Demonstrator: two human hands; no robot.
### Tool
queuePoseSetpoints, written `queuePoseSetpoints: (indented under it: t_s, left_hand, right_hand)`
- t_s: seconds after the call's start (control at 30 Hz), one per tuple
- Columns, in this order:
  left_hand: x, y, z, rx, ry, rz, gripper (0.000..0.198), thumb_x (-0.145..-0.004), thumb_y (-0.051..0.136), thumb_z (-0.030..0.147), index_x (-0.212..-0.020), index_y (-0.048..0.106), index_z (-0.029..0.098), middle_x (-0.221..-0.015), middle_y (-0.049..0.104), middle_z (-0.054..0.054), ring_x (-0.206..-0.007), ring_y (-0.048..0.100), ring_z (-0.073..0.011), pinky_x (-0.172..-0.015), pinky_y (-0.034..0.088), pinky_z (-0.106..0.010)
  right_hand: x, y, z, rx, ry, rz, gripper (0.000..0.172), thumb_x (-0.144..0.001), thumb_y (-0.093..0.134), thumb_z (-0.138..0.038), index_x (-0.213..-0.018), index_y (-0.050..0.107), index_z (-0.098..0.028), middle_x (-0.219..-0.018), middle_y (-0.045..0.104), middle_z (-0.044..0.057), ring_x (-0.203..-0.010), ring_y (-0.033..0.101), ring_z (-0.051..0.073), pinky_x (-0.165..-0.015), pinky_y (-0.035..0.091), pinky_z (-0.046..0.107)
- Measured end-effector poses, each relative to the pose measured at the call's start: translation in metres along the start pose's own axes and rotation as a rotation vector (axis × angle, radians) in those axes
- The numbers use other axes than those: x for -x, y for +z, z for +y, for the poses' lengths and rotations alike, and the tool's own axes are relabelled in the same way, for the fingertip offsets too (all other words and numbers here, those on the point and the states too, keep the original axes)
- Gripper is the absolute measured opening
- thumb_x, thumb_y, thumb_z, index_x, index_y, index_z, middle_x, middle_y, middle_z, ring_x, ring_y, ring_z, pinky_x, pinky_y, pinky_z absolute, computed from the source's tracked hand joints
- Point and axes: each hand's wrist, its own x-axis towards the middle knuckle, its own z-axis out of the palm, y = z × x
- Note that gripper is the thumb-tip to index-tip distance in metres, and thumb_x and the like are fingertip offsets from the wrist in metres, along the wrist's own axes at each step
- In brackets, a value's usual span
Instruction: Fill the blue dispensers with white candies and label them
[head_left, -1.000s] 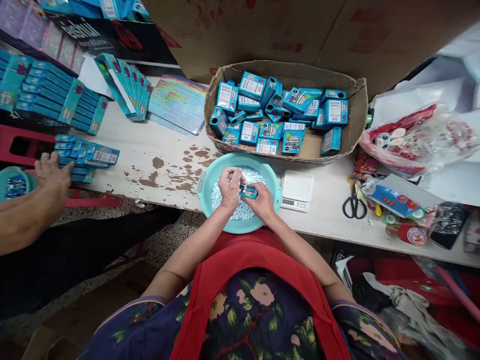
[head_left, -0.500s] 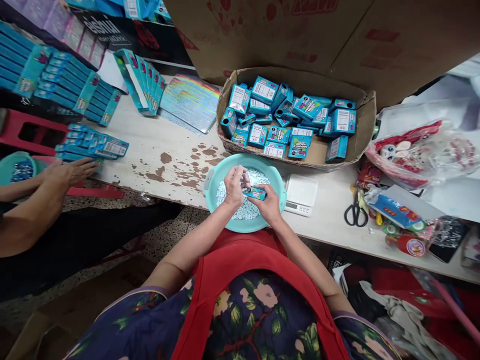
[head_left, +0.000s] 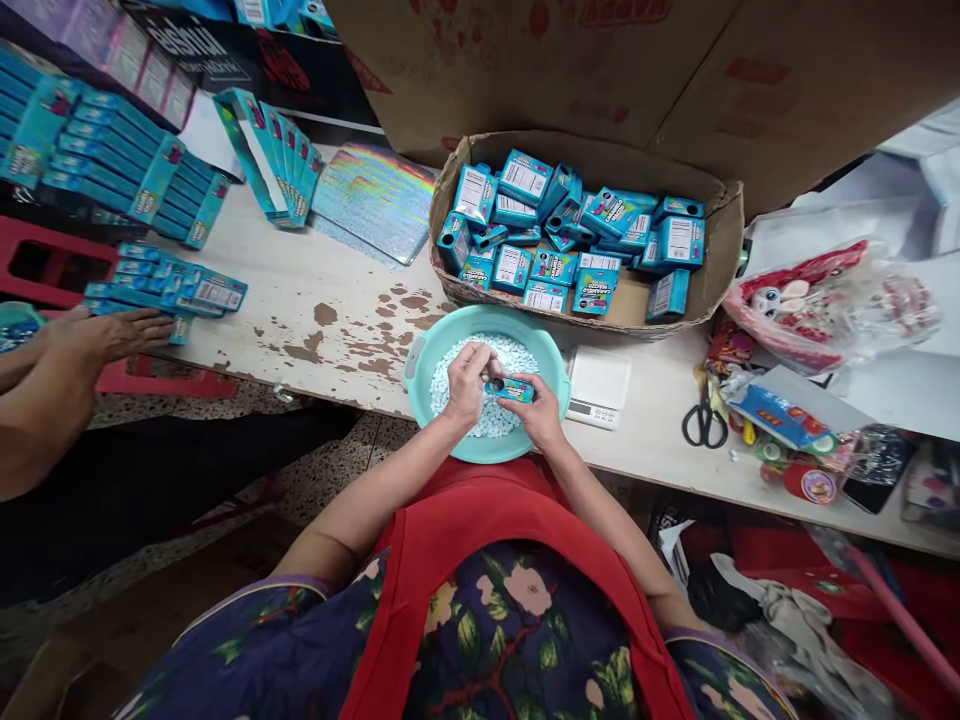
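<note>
A teal basin (head_left: 421, 425) of small white candies (head_left: 491, 418) sits at the table's front edge, against my lap. Over it, my right hand (head_left: 544, 412) grips a small blue candy box (head_left: 514, 389) lying on its side, its dark round opening facing left. My left hand (head_left: 466, 385) is curled just left of that opening, thumb and fingers drawn together. Whatever lies inside those fingers is hidden from view.
Behind the basin stands a cardboard tray (head_left: 701, 305) of blue boxes. A white scale (head_left: 600, 380) and black scissors (head_left: 705, 425) lie to the right. At left, a co-worker's hands (head_left: 112, 335) rest by stacked blue cartons (head_left: 176, 280), near holographic sheets (head_left: 379, 200).
My left hand's fingers have curled in more beside the box opening. The box has turned slightly, showing its hole more clearly. The co-worker's hands have shifted a little left in view.
</note>
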Motion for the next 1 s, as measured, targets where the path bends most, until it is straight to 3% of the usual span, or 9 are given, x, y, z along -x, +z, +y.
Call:
queuePoseSetpoints:
  t_s: [0.17,0.27,0.37,0.47,0.53,0.67,0.77,0.9,1.0]
  left_hand:
    - [0.007,-0.004,-0.01,-0.097,0.067,-0.068,0.026,-0.082,0.057,0.043,-0.073,0.06,0.018,-0.068,0.061,-0.003,-0.071,0.061,-0.017,-0.074,0.047,-0.031]
    - [-0.003,-0.022,-0.013,-0.219,0.127,-0.038,0.028,-0.086,0.05,0.044,-0.076,0.06,0.019,-0.074,0.062,-0.004,-0.077,0.061,-0.0189,-0.082,0.045,-0.034]
    - [-0.015,-0.05,-0.026,-0.723,0.143,-0.044,0.024,-0.088,0.048,0.04,-0.08,0.06,0.02,-0.086,0.064,-0.007,-0.092,0.058,-0.0228,-0.09,0.041,-0.039]
    - [-0.012,-0.073,-0.053,-1.359,0.021,-0.204,0.015,-0.079,0.062,0.033,-0.086,0.062,0.02,-0.107,0.062,-0.013,-0.112,0.048,-0.0312,-0.097,0.033,-0.046]
    - [-0.004,-0.08,-0.074,-1.481,-0.06,-0.318,0.017,-0.076,0.065,0.03,-0.086,0.061,0.018,-0.109,0.061,-0.016,-0.114,0.047,-0.0336,-0.095,0.034,-0.047]
    - [0.001,-0.079,-0.095,-1.303,-0.156,-0.337,0.016,-0.079,0.061,0.033,-0.074,0.057,0.018,-0.074,0.061,-0.009,-0.085,0.06,-0.0263,-0.076,0.043,-0.035]
    - [-0.006,-0.071,-0.082,-1.132,-0.171,-0.21,0.032,-0.087,0.045,0.043,-0.066,0.049,0.02,-0.057,0.051,-0.002,-0.058,0.055,-0.0173,-0.058,0.041,-0.027]
    - [-0.013,-0.047,-0.045,-0.286,-0.273,0.024,0.038,-0.081,0.049,0.054,-0.065,0.045,0.02,-0.047,0.042,0.005,-0.034,0.034,-0.0082,-0.037,0.027,-0.021]
    - [-0.013,-0.025,-0.027,0.063,-0.213,0.075,0.035,-0.075,0.058,0.049,-0.063,0.047,0.019,-0.05,0.046,0.003,-0.037,0.042,-0.0079,-0.037,0.031,-0.021]
  right_hand:
    - [-0.004,0.006,-0.001,-0.014,0.004,0.002,0.046,-0.056,0.08,-0.039,-0.095,0.065,-0.021,-0.098,0.066,0.003,-0.096,0.061,0.022,-0.09,0.046,0.038]
    - [-0.003,-0.001,-0.001,-0.022,0.046,0.009,0.047,-0.054,0.08,-0.04,-0.094,0.065,-0.02,-0.097,0.067,0.004,-0.094,0.062,0.023,-0.088,0.048,0.039]
    - [0.001,-0.013,-0.002,-0.1,0.08,-0.005,0.05,-0.053,0.082,-0.041,-0.096,0.064,-0.021,-0.101,0.068,0.005,-0.092,0.064,0.023,-0.086,0.05,0.039]
    - [0.003,-0.022,0.0,-0.169,0.083,-0.017,0.051,-0.051,0.083,-0.039,-0.096,0.065,-0.022,-0.102,0.068,0.004,-0.091,0.065,0.023,-0.084,0.052,0.038]
    - [0.003,-0.025,0.003,-0.166,0.092,-0.011,0.05,-0.052,0.083,-0.039,-0.096,0.066,-0.022,-0.099,0.069,0.003,-0.091,0.065,0.023,-0.084,0.052,0.038]
    - [0.003,-0.029,0.006,-0.09,0.086,-0.006,0.051,-0.055,0.082,-0.041,-0.099,0.065,-0.021,-0.097,0.069,0.004,-0.09,0.064,0.023,-0.085,0.051,0.039]
    - [0.002,-0.027,0.005,0.07,0.013,0.016,0.046,-0.059,0.078,-0.043,-0.098,0.065,-0.022,-0.099,0.066,0.004,-0.094,0.062,0.023,-0.087,0.049,0.039]
    - [0.0,-0.016,0.002,0.26,-0.081,-0.018,0.034,-0.067,0.072,-0.04,-0.095,0.066,-0.022,-0.097,0.064,0.005,-0.094,0.061,0.024,-0.086,0.048,0.039]
    - [-0.001,-0.002,0.0,0.31,-0.117,-0.083,0.031,-0.07,0.07,-0.04,-0.095,0.065,-0.023,-0.094,0.063,0.005,-0.092,0.061,0.024,-0.084,0.048,0.039]
